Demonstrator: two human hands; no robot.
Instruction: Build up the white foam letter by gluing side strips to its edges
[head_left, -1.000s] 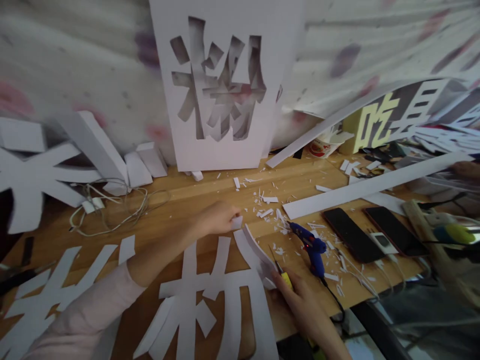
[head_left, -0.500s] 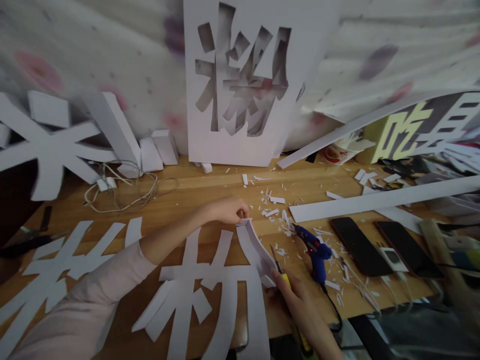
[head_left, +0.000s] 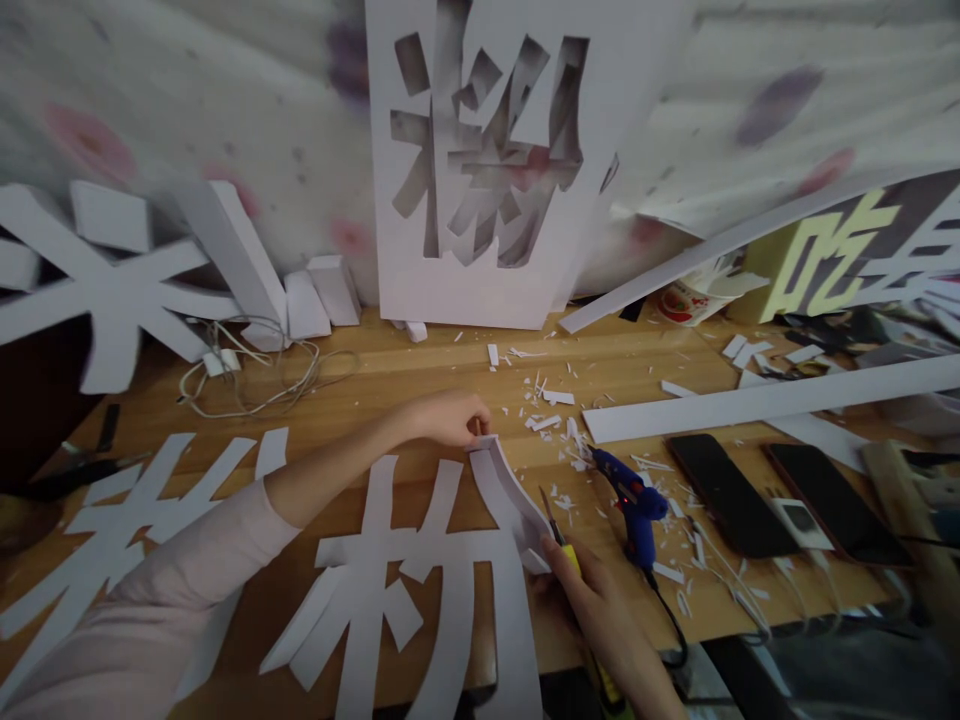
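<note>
My left hand [head_left: 448,418] pinches the far end of a white strip [head_left: 511,490] that stands on edge along the right side of a large flat white cut-out character [head_left: 420,580] on the wooden table [head_left: 390,375]. My right hand [head_left: 600,615] grips a yellow-handled utility knife [head_left: 562,545], its blade pointing at the near end of that strip. A blue glue gun [head_left: 634,500] lies just right of the knife.
A white board with a cut-out character [head_left: 487,160] stands at the back. Foam letters [head_left: 112,290] and a tangled cable [head_left: 247,375] sit at left. Two dark phones [head_left: 731,495] and a long white strip [head_left: 772,395] lie at right, among paper scraps [head_left: 547,410].
My left hand has closed on the strip's far end and raised it on edge. The view has shifted slightly; my right hand stays by the strip's near end with the knife.
</note>
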